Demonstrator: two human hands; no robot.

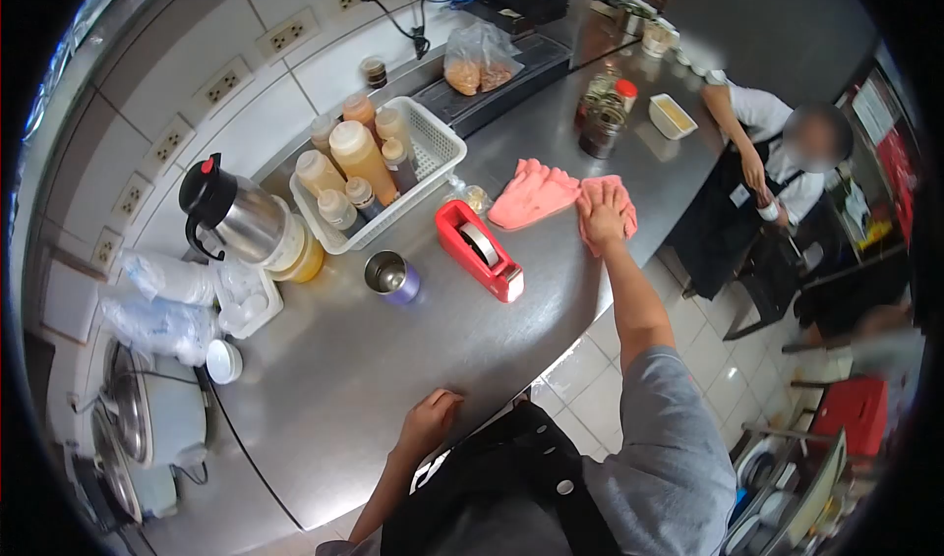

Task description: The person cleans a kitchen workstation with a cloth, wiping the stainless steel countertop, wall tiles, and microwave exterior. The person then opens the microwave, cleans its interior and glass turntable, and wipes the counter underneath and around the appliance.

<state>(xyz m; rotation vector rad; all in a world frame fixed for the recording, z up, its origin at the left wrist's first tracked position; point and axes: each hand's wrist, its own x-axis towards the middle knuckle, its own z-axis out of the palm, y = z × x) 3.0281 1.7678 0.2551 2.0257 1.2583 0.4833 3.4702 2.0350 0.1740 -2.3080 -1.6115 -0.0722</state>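
Observation:
My right hand (606,214) presses down on a bunched pink cloth (594,196) on the steel counter (472,350), its fingers over the fabric. Just left of it lies a second pink cloth (536,197) with a wavy edge. My left hand (431,420) rests at the counter's near edge, fingers loosely curled, with nothing visible in it. A red tape dispenser (479,251) stands between the hands and the bottles, its roll of tape showing. To its left is a purple metal tumbler (393,277), open at the top.
A white basket (433,153) of squeeze bottles stands by the wall, beside a steel thermos jug (236,212). Further right are jars (603,123) and a white tub (673,117). Rice cookers (157,409) sit at left. A co-worker (757,173) stands beyond the counter's far right edge.

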